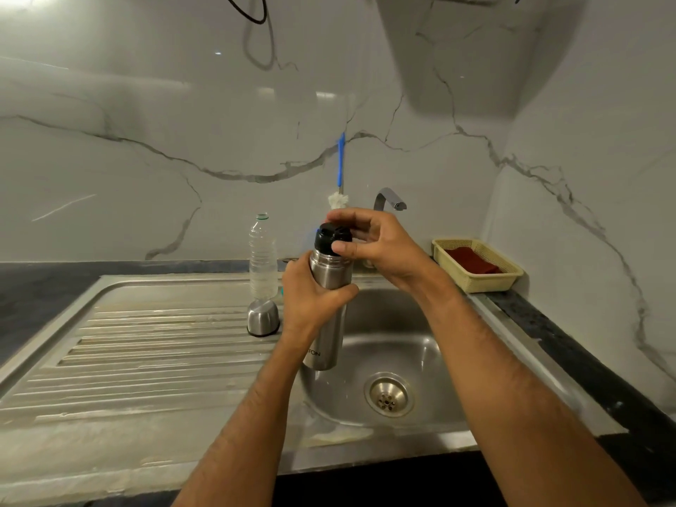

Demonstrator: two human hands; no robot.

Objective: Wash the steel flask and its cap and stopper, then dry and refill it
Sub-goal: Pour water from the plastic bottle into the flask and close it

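Note:
The steel flask (328, 316) is held upright over the sink basin (393, 323). My left hand (311, 294) grips its body around the middle. My right hand (369, 241) holds the black stopper (331, 237) on the flask's neck, fingers over the top and thumb on its side. The steel cap (262, 318) stands mouth-down on the draining board, left of the flask.
A clear plastic water bottle (262, 256) stands behind the cap. A blue-handled bottle brush (340, 170) leans on the marble wall beside the tap (389, 199). A yellow basket (479, 278) with a red cloth sits at the right. The ridged draining board (146, 342) lies left.

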